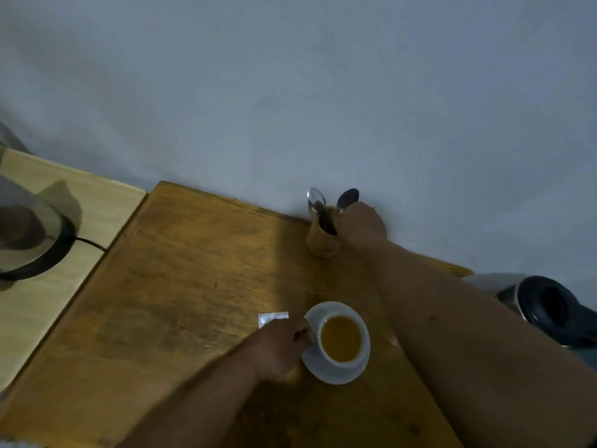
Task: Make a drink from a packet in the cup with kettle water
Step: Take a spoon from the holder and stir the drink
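A white cup full of yellow-orange liquid stands on a white saucer near the front of the brown wooden table. My left hand is at the cup's left side, fingers closed at its handle. A white packet lies flat just behind that hand. My right hand reaches to the wooden utensil holder by the wall, fingers around the stem of a spoon. Another spoon stands in the holder.
A glass kettle on a black base sits on the lighter table at left, its cord trailing right. A steel kettle with a black lid lies at the right edge. A grey wall runs behind the table.
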